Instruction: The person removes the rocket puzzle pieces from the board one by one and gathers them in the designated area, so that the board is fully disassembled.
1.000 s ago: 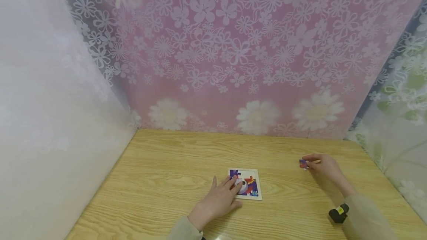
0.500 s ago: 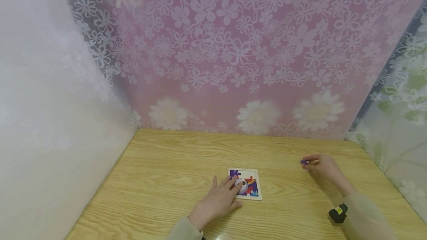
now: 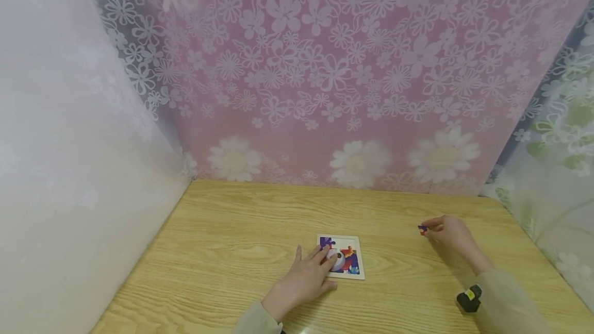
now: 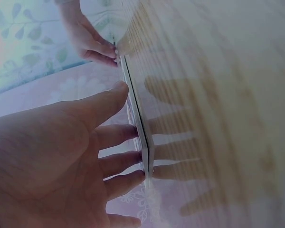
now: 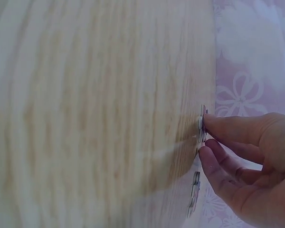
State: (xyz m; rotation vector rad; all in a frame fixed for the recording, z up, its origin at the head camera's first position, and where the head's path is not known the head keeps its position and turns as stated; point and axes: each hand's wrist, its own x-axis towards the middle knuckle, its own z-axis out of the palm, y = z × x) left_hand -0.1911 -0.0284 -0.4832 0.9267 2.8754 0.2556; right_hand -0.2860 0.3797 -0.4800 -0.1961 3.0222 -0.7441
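Nearest, the left hand (image 3: 301,276) is seen with its fingers straight and spread, laid over the left part of a thin square puzzle tray with a white rim (image 3: 360,259); the tray seems to be steadied by it, and nothing is gripped. Within the tray, interlocking picture pieces in purple, red and blue (image 3: 354,263) are already set along the near side, and purple is also shown at the far-left corner. The tray's far-right part is left as a bare white patch (image 3: 344,243) — judged from this, the picture is mostly filled and that patch is outstanding, though what is covered by the fingers cannot be told. Well to the right of the tray and slightly beyond it, a small purple-and-red puzzle piece (image 3: 422,230) is pinched between the thumb and fingers of the right hand (image 3: 452,234). Just beside those fingers, a second thin layered edge (image 5: 194,192) is shown in the right wrist view — possibly another piece. All is carried by a pale wood-grain worktop (image 3: 241,220); far behind the tray, a pink flower-printed backdrop (image 3: 287,66) is hung.
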